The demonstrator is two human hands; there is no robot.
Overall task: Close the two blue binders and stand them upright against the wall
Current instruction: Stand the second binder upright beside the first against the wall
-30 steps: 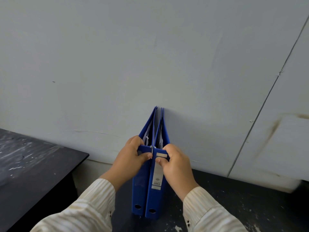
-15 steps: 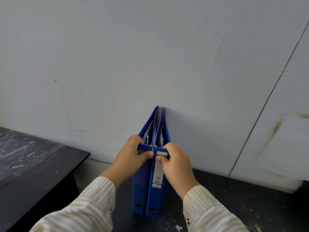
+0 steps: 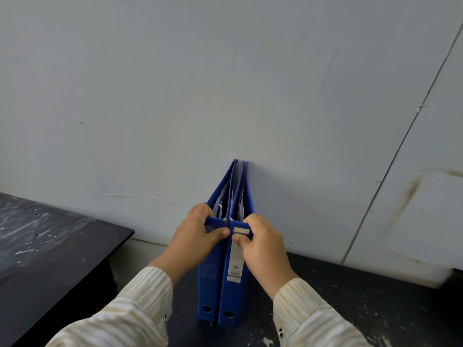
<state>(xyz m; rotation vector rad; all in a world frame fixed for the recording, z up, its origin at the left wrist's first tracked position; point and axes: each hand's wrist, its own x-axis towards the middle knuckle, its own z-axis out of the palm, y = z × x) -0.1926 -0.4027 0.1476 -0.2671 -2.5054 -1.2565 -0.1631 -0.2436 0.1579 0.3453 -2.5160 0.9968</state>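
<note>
- Two blue binders stand upright on the dark, scratched desk [image 3: 363, 309], side by side and touching, with their far edges against the grey wall [image 3: 250, 83].
- The left hand [image 3: 198, 237] grips the top of the left blue binder [image 3: 209, 274]: the fingers are curled over the spine top and the thumb presses on the spine.
- The right hand [image 3: 263, 245] grips the top of the right blue binder [image 3: 234, 296] in the same way.
- The right spine carries a long white label [image 3: 235, 265]; its small print is too small to read. Above it sits a blank beige tag [image 3: 241, 230].
- Each spine has a round hole near the bottom.
- White papers [image 3: 220, 205] show inside the covers.
- Both sleeves are striped cream.
- Another dark desk [image 3: 50, 246] stands at the left, apart.
</note>
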